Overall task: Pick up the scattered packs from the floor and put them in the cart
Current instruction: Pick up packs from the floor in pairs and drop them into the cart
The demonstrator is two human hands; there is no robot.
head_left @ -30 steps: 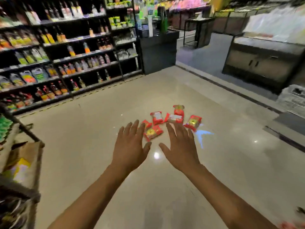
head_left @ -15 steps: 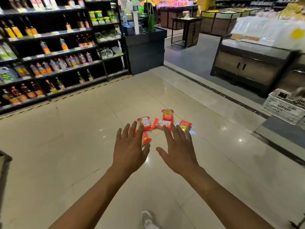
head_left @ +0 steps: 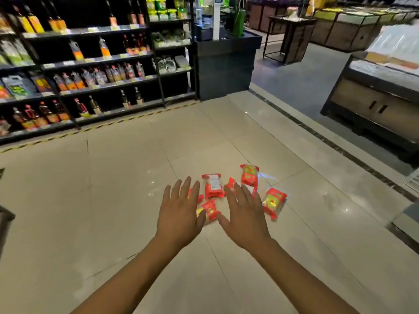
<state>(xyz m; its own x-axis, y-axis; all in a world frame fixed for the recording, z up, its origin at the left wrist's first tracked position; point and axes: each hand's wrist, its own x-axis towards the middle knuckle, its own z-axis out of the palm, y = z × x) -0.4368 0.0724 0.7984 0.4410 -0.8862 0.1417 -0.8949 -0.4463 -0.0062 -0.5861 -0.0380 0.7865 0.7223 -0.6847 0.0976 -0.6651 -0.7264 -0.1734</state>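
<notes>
A: Fingers (head_left: 184, 189) straight and spread on left hand (head_left: 181, 214) and right hand (head_left: 244, 216), palms down, holding nothing. Why held so?

B: Probably readied to gather several packs in one go. Stretched forward side by side above the pile; contact impossible to tell from this angle.

A: Surroundings, biggest first?

B: Pale tiled floor (head_left: 113, 200) filling the lower half. Dark store shelving (head_left: 79, 75) of bottles across the upper left. Dark counter (head_left: 226, 64) behind, wooden display cabinet (head_left: 374, 103) at right.

A: And the packs?

B: Red snack packs (head_left: 212, 185), five or six, lying loose and close together on the floor, just past the fingertips. Nearest pack (head_left: 209, 211) showing between the two hands; another partly hidden behind the left fingers.

A: Cart?

B: Not clearly visible. Only a dark edge (head_left: 5, 216) at far left, too little to name. Nothing lifted yet, by the look of it.
</notes>
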